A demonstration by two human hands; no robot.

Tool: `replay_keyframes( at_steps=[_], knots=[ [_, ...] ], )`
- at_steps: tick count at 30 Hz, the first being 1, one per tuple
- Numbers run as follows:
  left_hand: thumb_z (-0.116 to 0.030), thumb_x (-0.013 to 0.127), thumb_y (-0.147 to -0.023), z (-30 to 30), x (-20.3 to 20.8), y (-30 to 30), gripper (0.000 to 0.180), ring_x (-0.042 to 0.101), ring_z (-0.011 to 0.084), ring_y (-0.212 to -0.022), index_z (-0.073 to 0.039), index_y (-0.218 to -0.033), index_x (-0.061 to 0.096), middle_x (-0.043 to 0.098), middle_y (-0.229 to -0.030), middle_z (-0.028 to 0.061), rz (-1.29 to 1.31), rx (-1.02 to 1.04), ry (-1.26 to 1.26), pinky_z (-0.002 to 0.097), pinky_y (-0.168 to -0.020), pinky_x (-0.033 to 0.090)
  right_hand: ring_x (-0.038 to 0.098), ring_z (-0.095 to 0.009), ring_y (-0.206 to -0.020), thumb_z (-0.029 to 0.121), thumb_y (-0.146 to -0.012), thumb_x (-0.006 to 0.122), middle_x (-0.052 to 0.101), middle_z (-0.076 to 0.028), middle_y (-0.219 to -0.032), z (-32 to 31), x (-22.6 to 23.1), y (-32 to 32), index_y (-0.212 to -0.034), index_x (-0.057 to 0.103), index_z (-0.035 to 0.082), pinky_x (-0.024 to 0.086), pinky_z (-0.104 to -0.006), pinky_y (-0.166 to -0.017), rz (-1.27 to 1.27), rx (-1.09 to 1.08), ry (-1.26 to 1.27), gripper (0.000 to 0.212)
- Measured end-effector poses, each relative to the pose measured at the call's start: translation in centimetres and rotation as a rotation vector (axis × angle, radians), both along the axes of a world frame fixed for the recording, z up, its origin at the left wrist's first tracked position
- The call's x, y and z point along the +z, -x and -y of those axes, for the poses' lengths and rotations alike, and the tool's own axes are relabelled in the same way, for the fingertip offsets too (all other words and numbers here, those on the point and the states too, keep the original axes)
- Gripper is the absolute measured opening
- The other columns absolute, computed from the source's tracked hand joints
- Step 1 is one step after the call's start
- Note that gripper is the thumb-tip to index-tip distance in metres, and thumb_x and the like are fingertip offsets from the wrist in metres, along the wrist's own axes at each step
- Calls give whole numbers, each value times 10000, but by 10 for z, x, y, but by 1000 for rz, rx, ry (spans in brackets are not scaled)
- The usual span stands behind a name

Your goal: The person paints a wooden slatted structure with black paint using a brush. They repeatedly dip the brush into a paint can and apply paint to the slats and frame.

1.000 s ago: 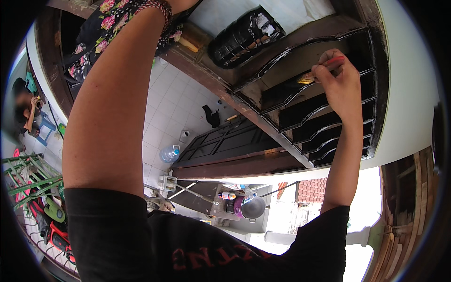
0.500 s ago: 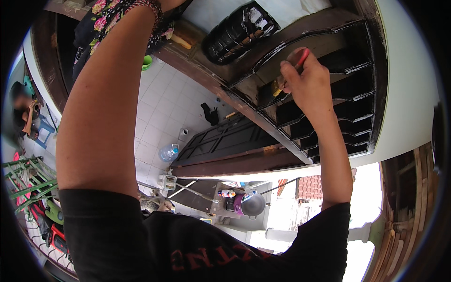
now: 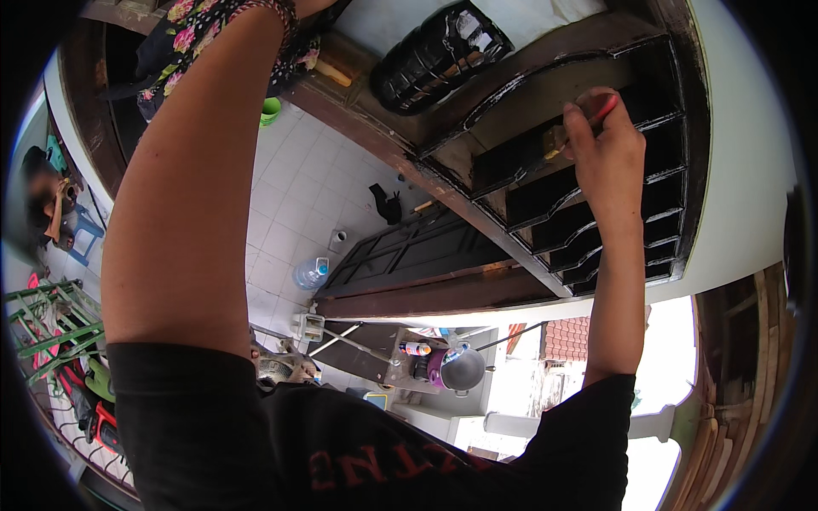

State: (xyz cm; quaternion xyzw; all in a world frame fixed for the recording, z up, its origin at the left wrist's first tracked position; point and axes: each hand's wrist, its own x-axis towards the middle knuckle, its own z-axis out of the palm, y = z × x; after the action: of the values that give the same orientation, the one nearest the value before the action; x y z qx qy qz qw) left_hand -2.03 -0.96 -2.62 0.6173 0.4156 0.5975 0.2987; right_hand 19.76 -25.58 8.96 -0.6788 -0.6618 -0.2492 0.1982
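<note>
At right, the right hand (image 3: 608,153) is clamped on a red-handled brush (image 3: 555,141); light strokes along the dark slat (image 3: 503,165) should limit drips. The left hand's (image 3: 312,3) grasp I cannot tell.

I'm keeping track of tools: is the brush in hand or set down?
In hand: the right hand grips the brush by its red handle.

Glossy black slats (image 3: 541,203), shiny black container (image 3: 434,61), clear plastic bottle (image 3: 312,273)
</note>
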Motion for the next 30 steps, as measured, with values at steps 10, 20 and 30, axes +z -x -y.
replay_keyframes(
  at_steps=[10,20,30],
  knots=[
    [-160,685,-746,5,3,-3,330,684,403,-946,85,-968,693,701,-927,284,8,10,6,419,-836,524,620,-279,-945,129,-841,673,637,-108,-949,37,-77,19,-996,658,52,555,-377,-805,573,287,658,174],
    [-150,678,-725,16,7,0,317,692,388,-941,81,-942,700,699,-918,289,-7,-10,1,415,-823,529,674,-396,-741,159,-921,643,650,-187,-762,-11,-55,-18,-949,574,-7,523,-471,-681,-27,-80,163,182],
    [-146,682,-720,0,1,-3,327,695,377,-905,76,-958,696,703,-901,274,16,-8,-8,404,-800,530,670,-421,-737,132,-906,626,656,-225,-780,-11,-55,2,-971,548,-39,537,-477,-683,134,-36,156,199]
  ],
)
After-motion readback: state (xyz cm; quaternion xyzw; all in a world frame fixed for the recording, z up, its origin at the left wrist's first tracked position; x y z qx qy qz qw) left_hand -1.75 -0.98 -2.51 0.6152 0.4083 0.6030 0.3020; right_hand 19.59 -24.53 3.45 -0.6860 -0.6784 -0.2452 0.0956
